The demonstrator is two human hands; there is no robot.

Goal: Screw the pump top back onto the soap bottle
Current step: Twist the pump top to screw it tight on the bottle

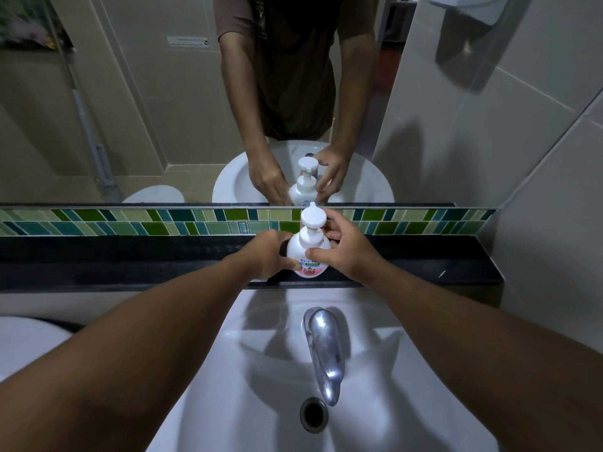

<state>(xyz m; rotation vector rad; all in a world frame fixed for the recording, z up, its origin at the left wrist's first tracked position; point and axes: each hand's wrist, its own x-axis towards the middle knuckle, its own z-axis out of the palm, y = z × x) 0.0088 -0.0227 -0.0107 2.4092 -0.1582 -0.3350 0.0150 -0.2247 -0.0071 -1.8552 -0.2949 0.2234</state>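
A white soap bottle (306, 262) with a pink and green label stands upright on the black ledge (163, 259) behind the sink. Its white pump top (312, 220) sits on the neck, nozzle pointing away toward the mirror. My left hand (269, 254) wraps the bottle's left side, thumb on the label. My right hand (346, 247) is at the right side, thumb across the shoulder just under the collar, fingers behind the pump's neck. Whether the collar is fully threaded is hidden.
A chrome faucet (323, 347) and a drain (314, 414) sit in the white sink (228, 370) below my arms. Green mosaic tiles (130, 221) and a mirror (163, 109) rise behind the ledge. A white toilet lid (26, 340) is at the left.
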